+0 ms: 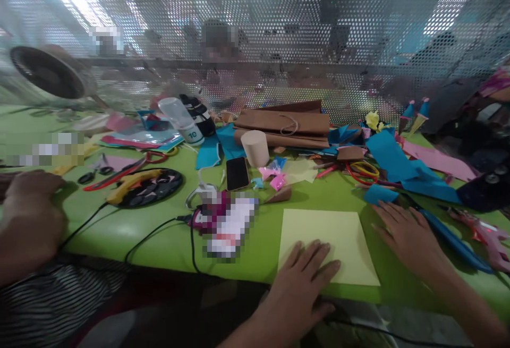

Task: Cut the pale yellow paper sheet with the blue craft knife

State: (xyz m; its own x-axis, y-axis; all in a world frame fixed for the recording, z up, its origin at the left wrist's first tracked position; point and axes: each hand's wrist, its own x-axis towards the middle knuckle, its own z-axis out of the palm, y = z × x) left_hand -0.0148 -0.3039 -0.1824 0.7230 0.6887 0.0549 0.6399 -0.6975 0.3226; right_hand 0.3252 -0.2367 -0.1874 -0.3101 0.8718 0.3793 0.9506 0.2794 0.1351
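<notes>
A pale yellow sheet of paper [350,244] lies flat on the green table in front of me. My left hand [300,287] rests on its near left part, fingers spread, gripping nothing. To the right of the sheet, my right hand [410,236] lies on the table with its fingers stretched out. Its fingertips are by a small blue paper piece [380,195]; whether they touch it I cannot tell. Just beyond that hand is a long blue tool [454,239], perhaps a cutter. A pink glue gun [484,234] lies at the far right.
Another person's hand [34,204] rests at the left edge. Around the table are a dark phone [237,174], a beige cylinder [255,149], brown paper [306,125], blue paper [392,156], a clear bottle [181,119], scissors [95,170] and cables. A perforated metal screen [263,29] stands behind.
</notes>
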